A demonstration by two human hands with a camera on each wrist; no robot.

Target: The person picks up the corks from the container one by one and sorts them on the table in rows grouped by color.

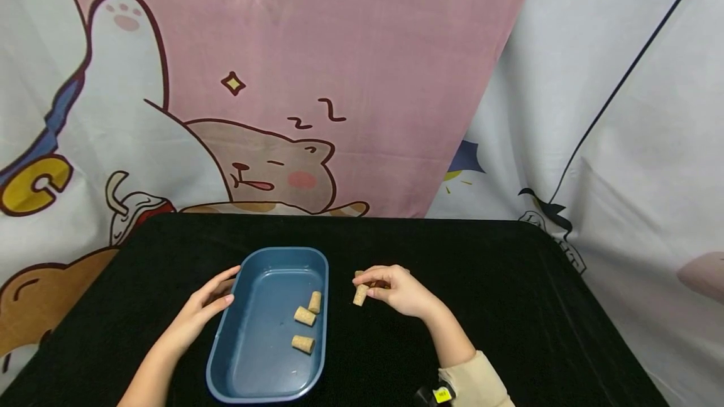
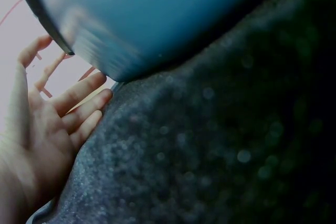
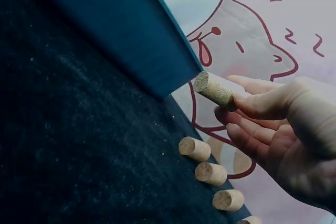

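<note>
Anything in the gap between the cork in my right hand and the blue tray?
Nothing but black cloth: the head view shows no object between the cork in your right hand and the blue tray.

The cork in the right grip is mottled tan; three corks to its left are a similar tan, in a plain muted-blue tray. Beneath the grip, the surface is solid black. Beyond it, the backdrop is pink and white, with brown-outlined cartoon animals and yellow sparkles. The sleeve nearer than the grip is cream.
</note>
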